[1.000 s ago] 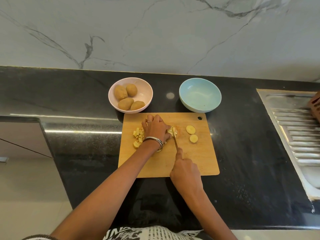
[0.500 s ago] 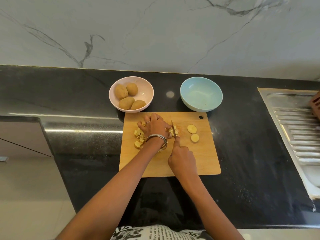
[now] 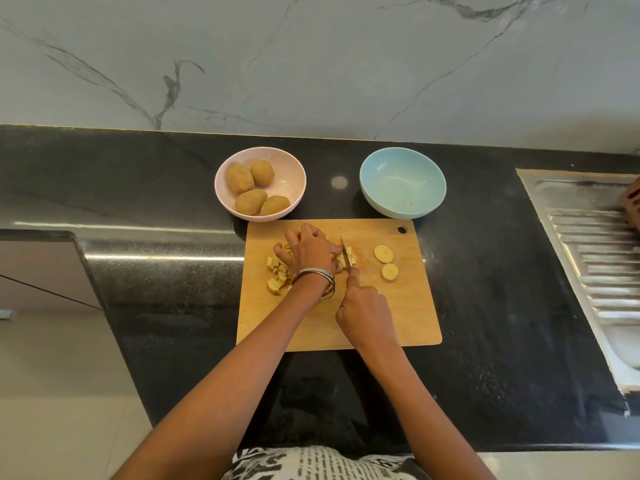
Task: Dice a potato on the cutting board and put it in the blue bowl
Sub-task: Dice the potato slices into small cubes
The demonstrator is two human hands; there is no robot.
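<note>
Right hand (image 3: 365, 310) grips the knife (image 3: 345, 252) & left hand (image 3: 310, 252) pins the potato bit (image 3: 347, 259) on the board (image 3: 408, 306): cubes (image 3: 277, 273) cut, 2 slices (image 3: 383, 253) left, blue bowl (image 3: 402, 181) has no potato yet.

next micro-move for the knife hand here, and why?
Probably press the knife down through the potato piece pinned by the left hand. The right hand holds the blade over it; two round slices wait uncut and the blue bowl is empty.
</note>
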